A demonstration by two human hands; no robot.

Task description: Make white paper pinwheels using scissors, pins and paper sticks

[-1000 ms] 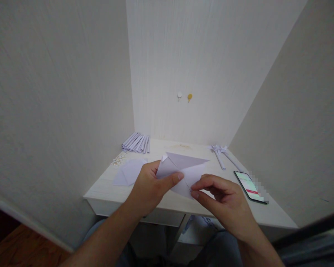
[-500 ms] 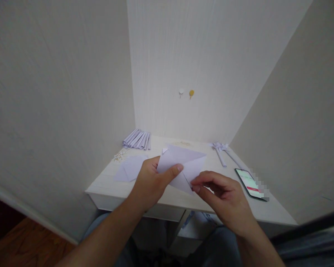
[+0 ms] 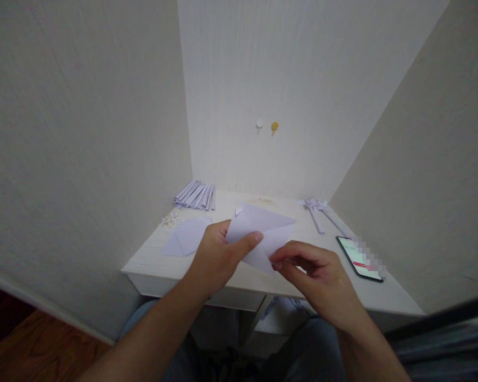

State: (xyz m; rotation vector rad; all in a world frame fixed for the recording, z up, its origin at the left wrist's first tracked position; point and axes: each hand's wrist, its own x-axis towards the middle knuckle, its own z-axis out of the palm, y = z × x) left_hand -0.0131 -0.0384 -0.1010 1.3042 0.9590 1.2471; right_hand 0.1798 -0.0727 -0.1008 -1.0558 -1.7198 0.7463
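Note:
A folded sheet of white paper (image 3: 263, 223) is held above the desk, with diagonal creases and a small turned-over corner at its upper left. My left hand (image 3: 219, 254) grips its left side, thumb pressed on the front and fingers hidden behind. At the paper's lower right edge, my right hand (image 3: 314, 273) pinches with thumb and forefinger. On the desk to the left lie other folded white papers (image 3: 186, 237), partly covered by my left hand.
Rolled paper tubes (image 3: 195, 195) are stacked at the back left, beside small pale bits (image 3: 170, 218). At the right are a paper piece with tubes (image 3: 315, 212) and a phone (image 3: 358, 259). Walls enclose the white desk (image 3: 155, 265); two hooks (image 3: 274, 127) are on the back wall.
The view has tilted down slightly. My right fingertips have shifted a little left and up along the paper's lower right edge; my left hand keeps its hold.

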